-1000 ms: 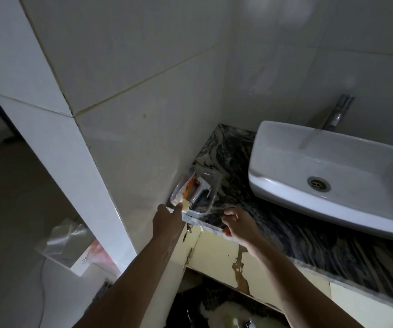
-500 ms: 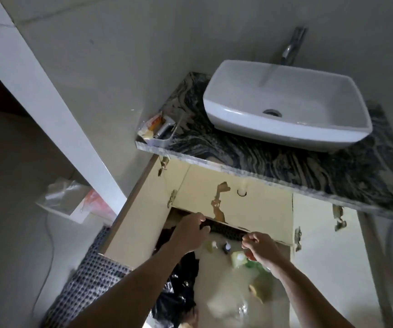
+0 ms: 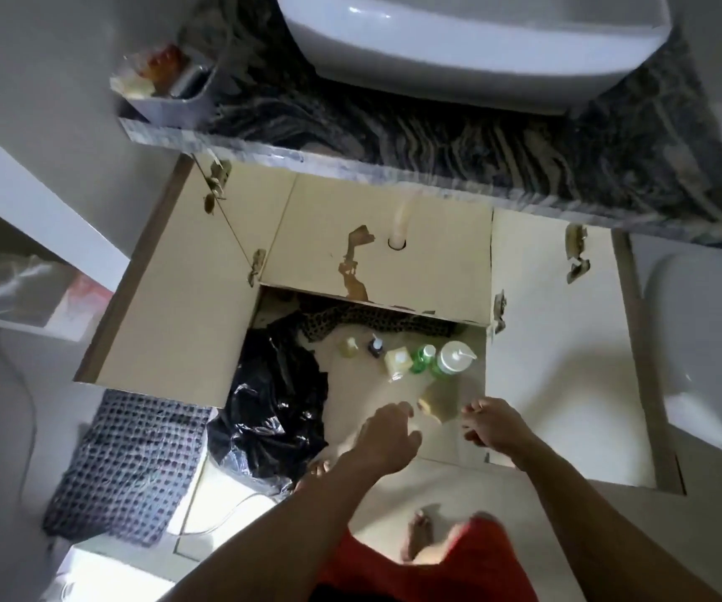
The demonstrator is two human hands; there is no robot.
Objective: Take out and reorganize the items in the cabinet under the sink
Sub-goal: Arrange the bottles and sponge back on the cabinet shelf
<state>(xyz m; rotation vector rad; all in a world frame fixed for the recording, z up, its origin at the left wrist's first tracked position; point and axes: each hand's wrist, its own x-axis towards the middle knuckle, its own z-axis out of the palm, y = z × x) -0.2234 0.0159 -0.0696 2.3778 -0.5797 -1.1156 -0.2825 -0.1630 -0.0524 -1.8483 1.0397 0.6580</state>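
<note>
The sink (image 3: 476, 41) is cut off by the top edge, and the tray (image 3: 172, 104) on the counter's left end holds packets too blurred to identify. Beyond the fingertips, the shelf (image 3: 376, 258) hides the back of the cabinet and most of a spotted cloth (image 3: 376, 319), and the small bottles (image 3: 411, 362) there are too blurred to read. Just past the fingers (image 3: 402, 412) of the left hand, a pale yellowish thing (image 3: 435, 404) is smeared beyond telling; whether either hand touches it cannot be told.
</note>
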